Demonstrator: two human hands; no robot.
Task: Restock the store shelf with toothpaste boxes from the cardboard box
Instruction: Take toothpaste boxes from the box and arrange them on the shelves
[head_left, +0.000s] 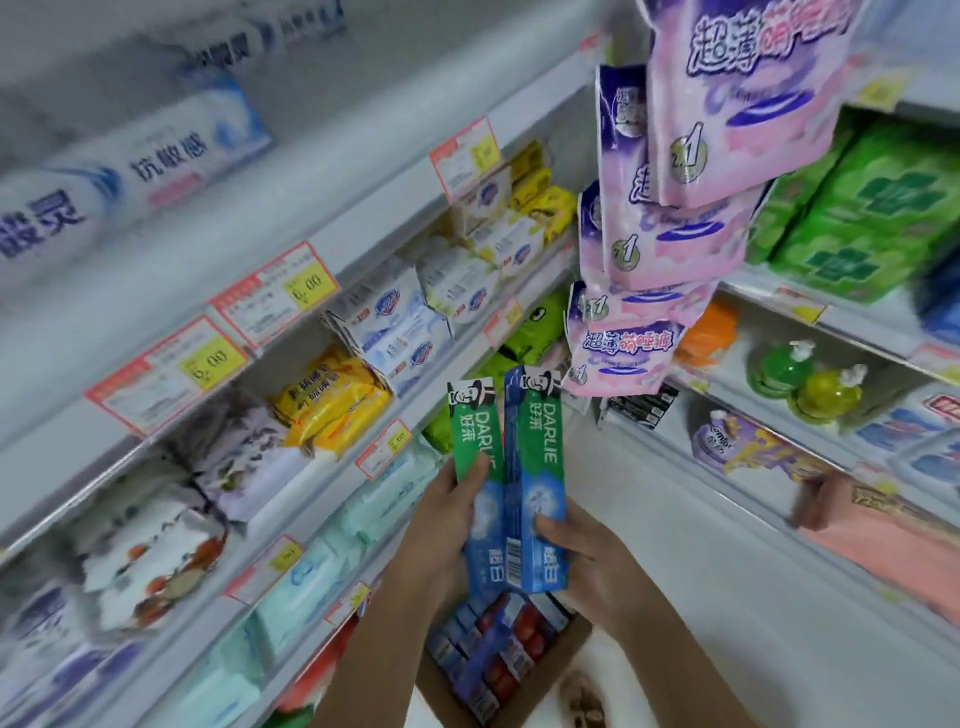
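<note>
Holding two upright toothpaste boxes side by side: left hand (447, 525) grips the left box (475, 441), right hand (582, 561) grips the right box (537, 467). Both sit above the cardboard box (550, 670) of more packs, near the shelf (322, 519) on the left.

Open floor (675, 561) is observed between the left shelving (218, 291) and the right shelving (769, 457), giving clear passage. Overhead, the aisle is obstructed by hanging pink packets (670, 249). The left shelf bays are filled to their front edges with packaged goods (332, 400). Below, the floor is occupied by an open cardboard box (498, 670).
</note>
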